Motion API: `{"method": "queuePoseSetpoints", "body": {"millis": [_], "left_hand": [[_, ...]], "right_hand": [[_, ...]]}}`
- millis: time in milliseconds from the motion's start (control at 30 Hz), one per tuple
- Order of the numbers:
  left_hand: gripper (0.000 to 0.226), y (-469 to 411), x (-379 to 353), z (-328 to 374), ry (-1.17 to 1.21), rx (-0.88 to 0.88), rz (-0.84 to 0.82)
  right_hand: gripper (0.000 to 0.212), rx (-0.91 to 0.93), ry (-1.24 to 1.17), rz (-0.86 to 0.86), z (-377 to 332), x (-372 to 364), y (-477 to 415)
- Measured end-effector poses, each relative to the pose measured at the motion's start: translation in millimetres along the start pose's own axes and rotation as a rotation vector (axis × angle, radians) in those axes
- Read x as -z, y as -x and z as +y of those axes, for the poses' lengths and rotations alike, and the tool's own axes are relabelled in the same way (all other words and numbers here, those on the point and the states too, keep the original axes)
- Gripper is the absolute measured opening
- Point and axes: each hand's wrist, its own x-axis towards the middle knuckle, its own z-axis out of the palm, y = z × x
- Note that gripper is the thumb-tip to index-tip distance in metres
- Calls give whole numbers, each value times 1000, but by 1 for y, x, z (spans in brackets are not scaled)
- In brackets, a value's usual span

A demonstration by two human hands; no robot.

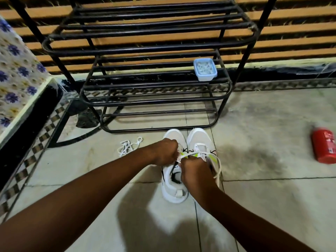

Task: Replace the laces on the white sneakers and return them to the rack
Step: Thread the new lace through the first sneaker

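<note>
The white sneakers (174,195) sit on the floor (263,197) before the rack (156,50); left hand (165,151) and right hand (194,172) both pinch the white lace (219,165); limp and light, it likely handles best near its tips.

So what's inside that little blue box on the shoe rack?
The blue box sits on a shelf of the rack with its lid on. Pale whitish bits show through the lid, but it blurs them, so what they are cannot be told.
</note>
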Motion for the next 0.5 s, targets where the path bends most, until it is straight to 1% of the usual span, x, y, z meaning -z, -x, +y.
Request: {"method": "queuePoseSetpoints", "body": {"millis": [100, 167, 233, 333, 433, 500], "left_hand": [[15, 7, -2, -4, -11, -104, 52], [13, 14, -9, -10, 42, -162, 139], [12, 21, -20, -17, 138, -171, 244], [9, 28, -40, -24, 353, -117, 384], [14, 31, -49, -27, 556, -1, 404], [13, 33, -48, -29, 600, 63, 393]], "right_hand": [[42, 6, 29, 0, -8, 4, -1], [41, 2, 38, -4, -12, 3, -1], [42, 5, 45, 2, -15, 2, -1], [44, 5, 53, 26, -16, -1, -3], [42, 16, 36, 61, -13, -4, -1], [41, 12, 47, 72, -12, -4, 0]]}}
